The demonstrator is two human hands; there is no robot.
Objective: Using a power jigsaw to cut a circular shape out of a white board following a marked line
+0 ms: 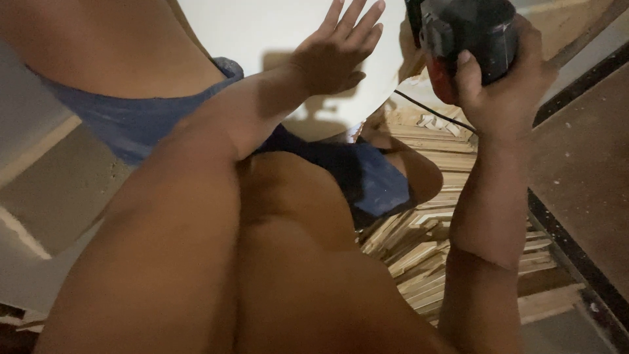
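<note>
My left hand (pixel 335 49) lies flat with its fingers spread on a round white board (pixel 262 29) at the top middle. My right hand (pixel 504 82) is closed around a black and red power tool (pixel 468 33) at the board's right edge. A thin black cord (pixel 426 110) runs from the tool across the wood below. My bare knees and blue shorts (pixel 367 174) fill the middle of the view and hide most of the board's lower part.
A heap of thin wooden slats (pixel 426 249) lies on the floor under my right forearm. A dark strip (pixel 570 252) runs diagonally at the right beside a brown surface (pixel 583 164). Pale panels (pixel 52 196) lie at the left.
</note>
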